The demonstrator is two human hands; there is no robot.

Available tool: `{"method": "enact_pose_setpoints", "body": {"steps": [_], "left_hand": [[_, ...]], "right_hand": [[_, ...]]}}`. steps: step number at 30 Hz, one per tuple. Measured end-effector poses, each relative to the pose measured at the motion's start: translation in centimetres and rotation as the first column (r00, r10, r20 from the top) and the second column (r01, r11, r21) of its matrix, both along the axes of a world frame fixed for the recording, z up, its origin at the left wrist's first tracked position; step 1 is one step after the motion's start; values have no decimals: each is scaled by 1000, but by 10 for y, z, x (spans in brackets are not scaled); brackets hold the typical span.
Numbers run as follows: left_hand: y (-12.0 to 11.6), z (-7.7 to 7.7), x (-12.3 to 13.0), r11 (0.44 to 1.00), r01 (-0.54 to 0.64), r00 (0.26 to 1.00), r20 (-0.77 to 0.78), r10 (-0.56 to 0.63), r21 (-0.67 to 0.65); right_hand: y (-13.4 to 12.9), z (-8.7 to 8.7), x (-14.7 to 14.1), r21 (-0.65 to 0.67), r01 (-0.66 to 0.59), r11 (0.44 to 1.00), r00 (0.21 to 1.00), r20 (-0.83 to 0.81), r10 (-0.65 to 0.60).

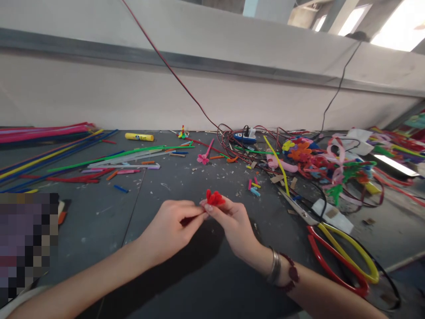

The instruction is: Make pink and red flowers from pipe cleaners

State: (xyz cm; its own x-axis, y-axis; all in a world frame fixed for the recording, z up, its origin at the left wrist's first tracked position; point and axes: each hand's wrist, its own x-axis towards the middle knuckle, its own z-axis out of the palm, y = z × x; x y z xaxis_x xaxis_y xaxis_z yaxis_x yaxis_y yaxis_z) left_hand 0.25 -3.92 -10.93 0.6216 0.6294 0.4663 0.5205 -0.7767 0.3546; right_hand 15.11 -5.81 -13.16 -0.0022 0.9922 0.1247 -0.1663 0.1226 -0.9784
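Both grips closed: the left hand [172, 228] and right hand [232, 223] pinch a red pipe-cleaner flower [215, 198] between their fingertips, held over the dark grey counter [99, 221]. Scissors [335, 252] with red and yellow handles lie right of the right wrist, near it. Loose pipe cleaners [109, 159] lie well ahead-left. The counter's far edge meets a white wall [166, 97].
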Motion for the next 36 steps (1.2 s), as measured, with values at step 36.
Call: {"method": "enact_pose_setpoints", "body": {"steps": [36], "left_hand": [[6, 9, -3, 862, -9, 971, 204, 129, -506]], "right_hand": [[7, 1, 3, -97, -134, 986, 973, -202, 112]]}}
